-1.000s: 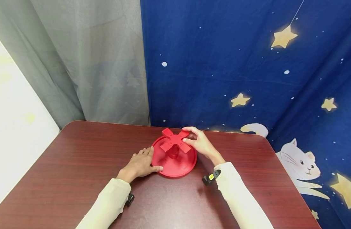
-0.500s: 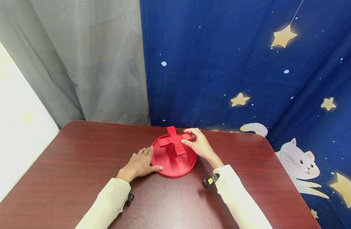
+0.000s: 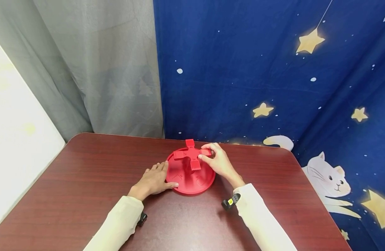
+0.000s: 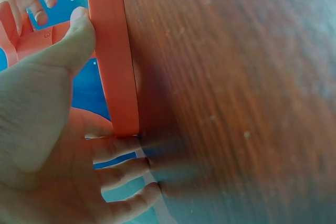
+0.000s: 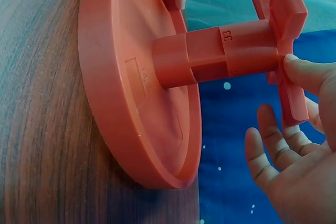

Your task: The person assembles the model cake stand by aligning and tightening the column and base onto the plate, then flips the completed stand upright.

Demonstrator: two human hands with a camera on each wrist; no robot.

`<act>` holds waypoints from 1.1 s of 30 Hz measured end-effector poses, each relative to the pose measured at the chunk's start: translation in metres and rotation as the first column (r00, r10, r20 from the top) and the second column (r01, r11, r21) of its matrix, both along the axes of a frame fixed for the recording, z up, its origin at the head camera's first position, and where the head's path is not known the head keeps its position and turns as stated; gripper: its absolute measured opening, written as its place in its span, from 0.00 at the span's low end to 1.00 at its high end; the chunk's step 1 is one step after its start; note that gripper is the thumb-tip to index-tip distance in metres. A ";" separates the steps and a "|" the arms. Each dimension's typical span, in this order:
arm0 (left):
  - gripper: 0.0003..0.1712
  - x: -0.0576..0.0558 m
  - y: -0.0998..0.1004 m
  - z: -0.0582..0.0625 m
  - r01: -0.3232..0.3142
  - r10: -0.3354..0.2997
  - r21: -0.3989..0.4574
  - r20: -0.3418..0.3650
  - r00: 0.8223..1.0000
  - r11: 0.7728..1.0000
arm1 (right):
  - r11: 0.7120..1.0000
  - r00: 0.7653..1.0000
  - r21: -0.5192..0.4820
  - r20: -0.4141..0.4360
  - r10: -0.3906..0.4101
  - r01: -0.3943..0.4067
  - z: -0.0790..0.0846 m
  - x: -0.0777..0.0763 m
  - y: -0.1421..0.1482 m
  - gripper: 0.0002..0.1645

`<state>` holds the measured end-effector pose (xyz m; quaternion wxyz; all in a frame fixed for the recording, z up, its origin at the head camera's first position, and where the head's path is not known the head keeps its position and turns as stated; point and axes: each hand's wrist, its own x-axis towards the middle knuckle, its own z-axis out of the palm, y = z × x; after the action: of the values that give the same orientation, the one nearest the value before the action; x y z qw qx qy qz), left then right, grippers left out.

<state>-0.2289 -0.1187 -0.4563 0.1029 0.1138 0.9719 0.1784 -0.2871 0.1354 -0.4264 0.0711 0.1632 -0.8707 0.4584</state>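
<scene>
A round red dish (image 3: 192,191) with a low rim lies flat near the back of the table. From its middle rises a stout red post (image 5: 210,53), marked with a number, topped by a red four-armed cross (image 3: 191,153). My right hand (image 3: 222,164) pinches the cross's right arm, thumb on the near side and the forefinger across the far side; its other fingers hang free in the right wrist view. My left hand (image 3: 150,179) rests at the dish's left side, fingers stretched out, with the thumb (image 4: 81,35) over the rim.
The reddish-brown wooden table (image 3: 95,181) runs back to a grey curtain (image 3: 123,69) and a blue star-patterned curtain (image 3: 217,69). The dish sits close to the table's far edge. Black wrist cameras are strapped to both sleeves.
The cross has turned clockwise as seen from above, from diagonal arms to nearly upright ones, with my right hand following its right arm slightly downward. My left hand has stayed put.
</scene>
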 end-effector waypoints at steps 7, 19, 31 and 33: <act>0.59 -0.001 -0.001 -0.002 -0.002 0.002 -0.001 -0.008 1.000 1.000 | 1.000 1.000 0.013 -0.015 -0.003 0.003 -0.003 0.000 0.000 0.21; 0.59 0.000 -0.001 -0.005 0.000 0.000 -0.013 -0.006 1.000 1.000 | 0.999 1.000 -0.016 -0.014 -0.028 0.028 -0.006 0.001 0.000 0.19; 0.58 0.001 0.002 0.000 0.020 -0.021 -0.025 -0.015 1.000 0.999 | 0.997 0.997 -0.019 -0.041 -0.071 0.071 -0.007 0.000 0.002 0.20; 0.58 0.002 0.001 0.000 0.016 -0.016 -0.024 -0.011 1.000 1.000 | 0.997 0.997 -0.018 -0.036 -0.075 0.074 -0.008 0.000 0.002 0.20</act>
<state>-0.2273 -0.1176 -0.4565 0.1001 0.1214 0.9736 0.1654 -0.2870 0.1370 -0.4341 0.1053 0.1383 -0.8709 0.4597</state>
